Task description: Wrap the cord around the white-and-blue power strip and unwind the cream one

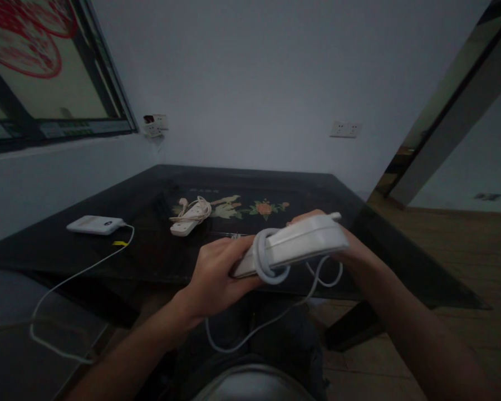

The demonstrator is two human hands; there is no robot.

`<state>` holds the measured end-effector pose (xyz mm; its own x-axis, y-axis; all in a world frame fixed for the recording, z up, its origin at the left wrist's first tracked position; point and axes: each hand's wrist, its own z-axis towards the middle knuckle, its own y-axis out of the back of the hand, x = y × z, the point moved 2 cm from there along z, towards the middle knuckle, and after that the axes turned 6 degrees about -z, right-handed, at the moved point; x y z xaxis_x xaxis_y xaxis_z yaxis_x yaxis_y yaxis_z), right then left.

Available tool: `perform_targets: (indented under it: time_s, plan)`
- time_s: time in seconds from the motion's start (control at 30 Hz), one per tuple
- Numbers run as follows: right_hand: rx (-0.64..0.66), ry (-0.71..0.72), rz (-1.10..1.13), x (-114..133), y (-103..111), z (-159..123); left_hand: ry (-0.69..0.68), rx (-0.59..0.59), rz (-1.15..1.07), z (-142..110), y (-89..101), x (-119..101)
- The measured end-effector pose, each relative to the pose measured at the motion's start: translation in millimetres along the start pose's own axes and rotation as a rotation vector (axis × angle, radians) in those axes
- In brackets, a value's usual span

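A white, slim, box-shaped device (304,242) with a seam along its side is held up, tilted, over the front of the table. Several turns of its thick white cord (259,259) go around the end nearer my left hand (221,270). That hand is closed on this end, thumb above and fingers below. My right hand (311,217) is behind the far end, its knuckles bent and its fingertips hidden; what it grips does not show. Loose cord loops beneath the right hand and droops over my lap.
On the dark table (250,181) with painted flowers lies a white power strip (188,220) with its cord bundled on top. At left is a white power bank (95,224), its cable (79,274) running off the table edge. Wall sockets (344,129) are behind.
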<state>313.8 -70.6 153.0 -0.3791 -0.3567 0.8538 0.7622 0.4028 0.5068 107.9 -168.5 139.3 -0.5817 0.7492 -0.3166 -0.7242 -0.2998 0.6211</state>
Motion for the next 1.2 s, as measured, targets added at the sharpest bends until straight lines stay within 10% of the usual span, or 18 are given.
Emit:
perform_targets:
  time_s: [0.2,0.67,0.93,1.2]
  plan:
    - [0.047,0.105,-0.147,0.6,-15.3,-15.6,0.425,-0.157,-0.326,3.7,-1.7,20.9]
    - [-0.387,0.064,-0.419,-24.7,-4.2,-60.2,0.695,-0.378,-0.641,2.3,18.7,71.3]
    - [-0.464,0.656,-0.941,13.2,-30.4,-85.4,0.648,-0.087,-0.25,3.4,3.2,98.9]
    - [-0.428,0.764,-1.034,42.1,-32.8,-64.2,0.57,0.453,0.116,1.6,-33.4,62.7]
